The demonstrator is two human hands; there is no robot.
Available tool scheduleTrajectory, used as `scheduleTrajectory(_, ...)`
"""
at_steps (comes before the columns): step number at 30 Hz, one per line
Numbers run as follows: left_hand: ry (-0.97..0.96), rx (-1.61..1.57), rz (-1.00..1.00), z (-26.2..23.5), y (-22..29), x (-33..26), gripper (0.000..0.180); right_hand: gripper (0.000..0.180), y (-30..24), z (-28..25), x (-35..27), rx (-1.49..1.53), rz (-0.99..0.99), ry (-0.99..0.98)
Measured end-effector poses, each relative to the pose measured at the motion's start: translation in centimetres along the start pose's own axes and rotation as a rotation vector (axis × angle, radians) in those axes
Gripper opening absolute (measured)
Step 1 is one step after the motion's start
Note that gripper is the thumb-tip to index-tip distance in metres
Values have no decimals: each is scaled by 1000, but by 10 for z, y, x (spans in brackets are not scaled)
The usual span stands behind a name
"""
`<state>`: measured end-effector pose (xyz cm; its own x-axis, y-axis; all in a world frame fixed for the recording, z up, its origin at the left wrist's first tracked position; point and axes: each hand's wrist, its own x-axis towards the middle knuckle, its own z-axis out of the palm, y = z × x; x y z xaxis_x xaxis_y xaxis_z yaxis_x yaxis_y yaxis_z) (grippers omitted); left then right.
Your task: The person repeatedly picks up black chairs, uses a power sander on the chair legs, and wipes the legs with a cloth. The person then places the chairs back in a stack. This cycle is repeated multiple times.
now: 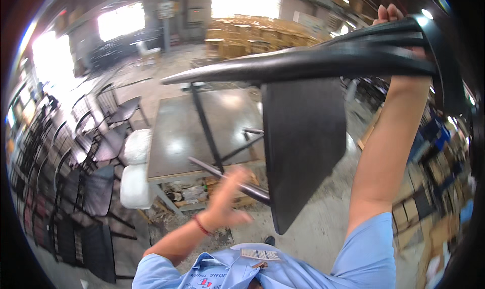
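A black wooden chair [305,142] is held up sideways in front of me, its seat turned on edge and its legs pointing left. My right arm is raised, and my right hand [389,15] is closed on the chair's back at the upper right; the back's bars hide part of the wrist and palm. Below the chair, my left hand [226,204] is open, thumb spread away from the fingers. Its slightly blurred fingertips overlap one of the lower legs; whether they touch it I cannot tell.
A metal-topped table [174,132] stands beyond the chair, with white wrapped bundles [135,188] at its left side. Rows of black chairs [98,190] fill the left. Cardboard boxes [411,215] lie at right, and stacked brown furniture parts [247,34] stand at the back.
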<state>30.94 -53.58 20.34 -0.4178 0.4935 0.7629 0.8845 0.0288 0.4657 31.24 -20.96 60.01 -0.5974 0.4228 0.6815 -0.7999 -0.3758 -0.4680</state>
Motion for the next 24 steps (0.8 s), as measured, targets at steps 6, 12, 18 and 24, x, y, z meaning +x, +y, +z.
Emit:
scheduleTrajectory(6,893,-335,-623,-97,-161,66,61,67,-68,-163,-111,219,204,-150)
scheduleTrajectory(12,955,-991,-380,-23,-178,194,43,59,-124,-324,-189,125,-1,-75)
scheduleTrajectory(18,871,-938,-350,113,-126,300,34,68,-195,-497,-232,39,71,322)
scheduleTrajectory(24,317,-1549,-177,225,9,437,17,47,-284,-598,-360,-653,393,886)
